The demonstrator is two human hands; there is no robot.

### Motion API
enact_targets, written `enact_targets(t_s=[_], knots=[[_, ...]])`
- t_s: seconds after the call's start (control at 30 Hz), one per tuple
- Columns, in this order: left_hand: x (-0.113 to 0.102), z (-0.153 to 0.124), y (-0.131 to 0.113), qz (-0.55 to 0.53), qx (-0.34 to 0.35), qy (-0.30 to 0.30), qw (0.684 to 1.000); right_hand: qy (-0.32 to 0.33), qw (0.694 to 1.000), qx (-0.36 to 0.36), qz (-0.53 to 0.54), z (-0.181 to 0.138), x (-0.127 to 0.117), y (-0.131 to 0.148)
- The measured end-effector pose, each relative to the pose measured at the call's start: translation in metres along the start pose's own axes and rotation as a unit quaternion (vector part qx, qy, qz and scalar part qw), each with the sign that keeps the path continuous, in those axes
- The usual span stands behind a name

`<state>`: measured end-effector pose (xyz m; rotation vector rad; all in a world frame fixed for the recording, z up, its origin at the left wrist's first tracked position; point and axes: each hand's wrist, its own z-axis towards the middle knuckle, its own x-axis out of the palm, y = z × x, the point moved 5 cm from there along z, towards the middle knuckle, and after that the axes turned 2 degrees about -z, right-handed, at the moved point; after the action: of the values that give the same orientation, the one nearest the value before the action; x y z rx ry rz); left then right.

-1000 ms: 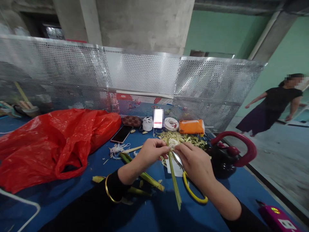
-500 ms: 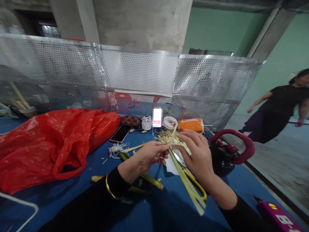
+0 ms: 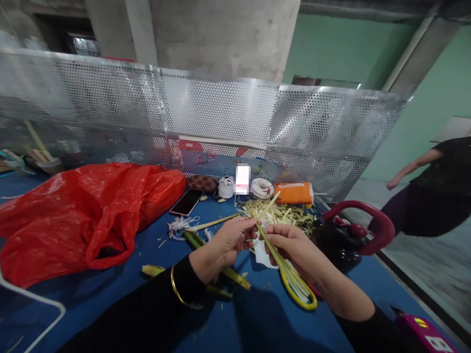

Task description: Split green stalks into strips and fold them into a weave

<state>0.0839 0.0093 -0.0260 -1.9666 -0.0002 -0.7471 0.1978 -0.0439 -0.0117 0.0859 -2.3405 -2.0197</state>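
A bundle of pale green plant strips [image 3: 272, 246] slants across the space between my hands, its split ends spreading toward me. My left hand [image 3: 232, 239] pinches it near the upper end. Lower down, my right hand [image 3: 290, 247] has its fingers closed on the strips. Beneath the loose ends lies a pair of scissors with yellow handles [image 3: 310, 305]; its blades are mostly hidden by my right hand and the strips. Under my left wrist rest green stalk pieces [image 3: 237, 278]. White paper [image 3: 262, 255] lies just beyond the bundle.
Plant shavings [image 3: 290, 214] are heaped behind my hands. A red plastic bag [image 3: 91, 220] covers the left side, beside a phone [image 3: 187, 202]. At the right stands a dark kettle with a red handle [image 3: 386, 230]. A perforated metal screen [image 3: 221, 108] borders the back; a person [image 3: 434, 181] is beyond the table.
My right hand has come down from above, its spread fingers now closed on the strips. The strips' loose ends have drawn together. The person at the right has moved slightly.
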Motion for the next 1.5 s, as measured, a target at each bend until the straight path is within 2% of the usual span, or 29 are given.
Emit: enact_targets(t_s=[0.13, 0.23, 0.3, 0.4, 0.5, 0.63, 0.8, 0.9, 1.1, 1.3, 1.4, 1.5], knots=[[-0.003, -0.003, -0.015, 0.014, 0.063, -0.039, 0.997, 0.01, 0.996, -0.035, -0.083, -0.002, -0.001, 0.006], [-0.008, -0.004, -0.024, -0.001, 0.1, -0.067, 0.993, -0.014, 0.974, -0.107, -0.199, -0.008, -0.001, 0.016], [-0.011, -0.004, -0.027, -0.015, 0.117, -0.089, 0.989, -0.049, 0.939, -0.148, -0.307, -0.014, -0.001, 0.023], [-0.015, -0.004, -0.029, -0.029, 0.131, -0.114, 0.984, -0.1, 0.867, -0.181, -0.454, -0.024, 0.002, 0.03], [-0.017, -0.005, -0.029, -0.031, 0.137, -0.127, 0.982, -0.129, 0.81, -0.213, -0.53, -0.029, 0.005, 0.034], [-0.018, -0.004, -0.03, -0.017, 0.135, -0.131, 0.982, -0.154, 0.769, -0.249, -0.568, -0.028, 0.005, 0.034], [-0.017, -0.005, -0.034, 0.011, 0.138, -0.124, 0.983, -0.206, 0.722, -0.231, -0.619, -0.028, -0.002, 0.035], [-0.013, -0.005, -0.035, 0.035, 0.12, -0.095, 0.988, -0.226, 0.697, -0.243, -0.636, -0.031, -0.007, 0.039], [-0.01, 0.001, -0.023, 0.063, 0.046, -0.016, 0.997, -0.244, 0.678, -0.3, -0.625, -0.026, -0.028, 0.047], [0.0, 0.002, -0.01, -0.095, -0.042, 0.1, 0.989, -0.228, 0.729, -0.295, -0.574, -0.001, -0.048, 0.033], [0.005, 0.0, -0.007, -0.153, -0.069, 0.121, 0.978, -0.193, 0.759, -0.282, -0.555, 0.011, -0.045, 0.02], [0.005, 0.0, -0.005, -0.165, -0.069, 0.139, 0.974, -0.148, 0.779, -0.271, -0.546, 0.018, -0.034, 0.011]])
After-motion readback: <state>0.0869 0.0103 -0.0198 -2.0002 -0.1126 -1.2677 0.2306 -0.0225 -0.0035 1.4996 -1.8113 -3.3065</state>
